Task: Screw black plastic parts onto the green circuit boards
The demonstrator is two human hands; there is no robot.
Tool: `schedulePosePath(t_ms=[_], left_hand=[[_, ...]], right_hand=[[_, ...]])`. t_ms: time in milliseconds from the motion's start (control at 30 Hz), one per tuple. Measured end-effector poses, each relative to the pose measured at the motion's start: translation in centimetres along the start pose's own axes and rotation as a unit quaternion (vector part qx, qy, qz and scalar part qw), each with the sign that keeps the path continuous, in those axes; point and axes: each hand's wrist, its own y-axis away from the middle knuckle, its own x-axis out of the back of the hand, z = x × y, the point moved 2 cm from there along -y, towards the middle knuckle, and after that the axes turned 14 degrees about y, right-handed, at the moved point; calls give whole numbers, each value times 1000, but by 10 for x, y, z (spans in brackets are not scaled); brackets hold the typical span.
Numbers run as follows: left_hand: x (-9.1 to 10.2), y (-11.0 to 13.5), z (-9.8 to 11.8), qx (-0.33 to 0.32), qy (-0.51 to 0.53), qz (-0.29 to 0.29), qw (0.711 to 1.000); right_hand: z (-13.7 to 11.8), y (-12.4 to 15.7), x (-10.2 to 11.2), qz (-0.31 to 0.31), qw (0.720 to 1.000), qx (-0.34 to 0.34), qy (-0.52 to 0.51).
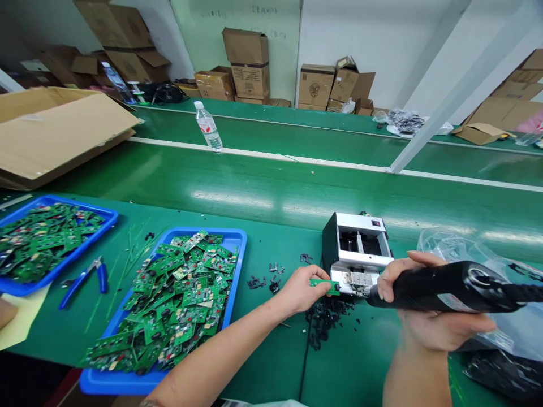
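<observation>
Right hand (428, 322) curls closed around a black cylindrical power tool (449, 288), its white label unreadable, while the left hand (300, 291) pinches a small green circuit board (324, 286) at the front of a silver-and-black benchtop machine (352, 249); nearby, a blue plastic tray (108, 383) holds heaped green circuit boards (178, 299)

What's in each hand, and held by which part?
The left hand pinches a small green circuit board by its near end; the right hand wraps around the body of a black handheld power tool.
</observation>
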Motion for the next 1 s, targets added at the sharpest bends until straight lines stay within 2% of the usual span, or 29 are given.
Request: schedulePosePath(t_ms=[167,333,500,633,1000], left_hand=[[0,2,5,21,11,-12,1000],[-1,2,5,22,26,-15,999],[-3,-1,-1,22,43,-10,999],[-4,-4,-5,22,48,-14,999],[-4,-5,-6,8,41,-11,999]], right_hand=[[-11,-4,-1,13,999,17,-46],[-27,-18,-16,2,995,46,-92],[-19,-21,-31,-24,994,52,-95],[-11,-19,-31,-33,994,52,-90],[-14,-21,-36,-33,993,59,-96]])
